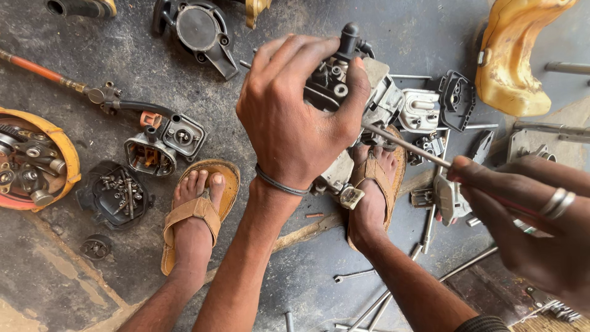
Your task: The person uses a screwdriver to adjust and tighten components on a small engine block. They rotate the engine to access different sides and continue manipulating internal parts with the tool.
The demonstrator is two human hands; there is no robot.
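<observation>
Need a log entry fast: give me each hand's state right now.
Left hand: closed over the grey engine block, steadying it.
Right hand: fingers closed on a screwdriver whose tip meets the block.

A yellow tank point(516, 55) lies at the floor's point(92, 147) top right corner. A black round cover point(200, 31) sits at the top edge. An orange rod point(40, 71) runs in from the left edge to a grey housing point(166, 142). A yellow-rimmed tray point(31, 157) of parts lies at the left edge, a black lid point(117, 195) holding screws beside it. Wrenches point(356, 276) lie near the bottom edge.
</observation>
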